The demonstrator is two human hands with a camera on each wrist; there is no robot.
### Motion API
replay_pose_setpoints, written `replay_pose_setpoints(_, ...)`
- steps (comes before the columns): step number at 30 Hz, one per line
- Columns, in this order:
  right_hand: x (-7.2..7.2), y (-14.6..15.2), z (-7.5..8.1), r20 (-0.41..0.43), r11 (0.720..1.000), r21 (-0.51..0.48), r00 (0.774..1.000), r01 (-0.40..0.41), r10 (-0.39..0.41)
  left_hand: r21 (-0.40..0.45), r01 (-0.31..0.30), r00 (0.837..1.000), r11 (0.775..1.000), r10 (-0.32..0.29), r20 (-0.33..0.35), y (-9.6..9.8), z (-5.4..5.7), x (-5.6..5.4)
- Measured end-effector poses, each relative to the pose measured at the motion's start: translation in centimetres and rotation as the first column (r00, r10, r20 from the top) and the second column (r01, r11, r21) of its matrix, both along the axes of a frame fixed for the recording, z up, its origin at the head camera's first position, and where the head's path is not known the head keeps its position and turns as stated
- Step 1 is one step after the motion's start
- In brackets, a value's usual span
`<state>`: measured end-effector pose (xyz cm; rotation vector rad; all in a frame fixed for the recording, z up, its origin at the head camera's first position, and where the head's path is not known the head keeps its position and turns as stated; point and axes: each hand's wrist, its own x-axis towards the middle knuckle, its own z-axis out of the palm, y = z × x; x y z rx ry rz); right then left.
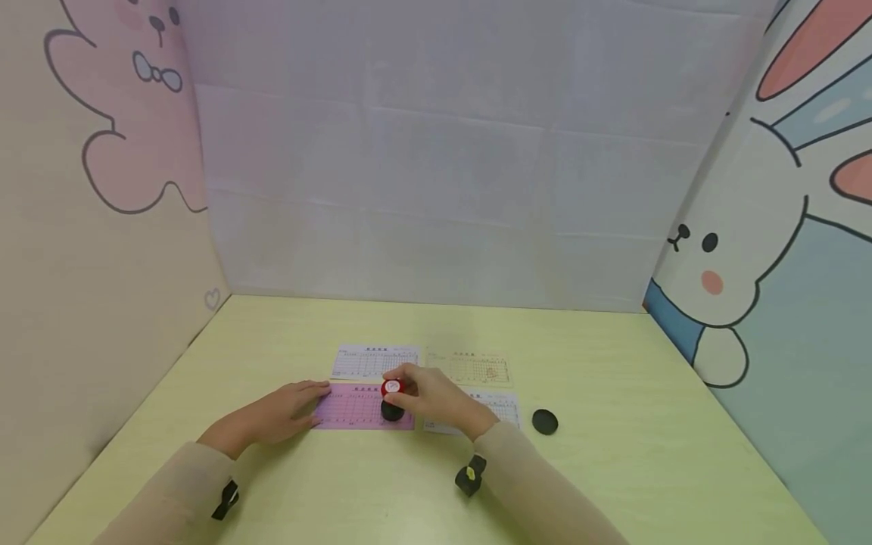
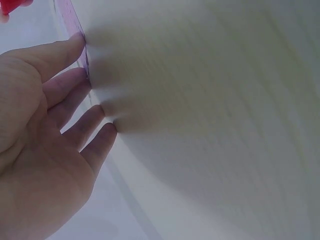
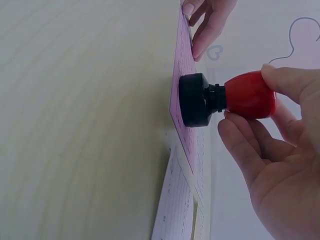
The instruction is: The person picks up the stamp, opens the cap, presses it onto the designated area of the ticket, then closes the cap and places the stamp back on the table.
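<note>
My right hand [image 1: 439, 397] pinches the red knob of a round stamp [image 3: 250, 95] between thumb and fingers. The stamp stands upright, its wide black base at the surface of a pink printed form [image 1: 347, 409], near that form's right end. My left hand [image 1: 282, 412] lies at the form's left end, fingers stretched out, fingertips on its edge. In the left wrist view, the fingertips of the left hand [image 2: 55, 120] meet the table along the pink edge. The stamp's underside is hidden against the paper.
Behind the pink form lies a white form [image 1: 375, 362]; right of that, a yellowish form [image 1: 466, 367] bears a reddish mark. Another white form [image 1: 504, 407] is partly under my right hand. A flat black disc [image 1: 545, 421] lies farther right. Panels enclose the table.
</note>
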<state>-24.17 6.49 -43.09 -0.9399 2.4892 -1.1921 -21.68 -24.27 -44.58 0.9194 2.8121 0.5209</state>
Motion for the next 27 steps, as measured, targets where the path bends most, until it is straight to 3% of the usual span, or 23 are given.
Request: replay_pose_setpoints(27,-0.27,0.16,-0.11,0.055,1.000,-0.013,0.998,0.010,-0.009,0.012,0.005,1.000,1.000,-0.005,-0.007,0.16,0.19,0.14)
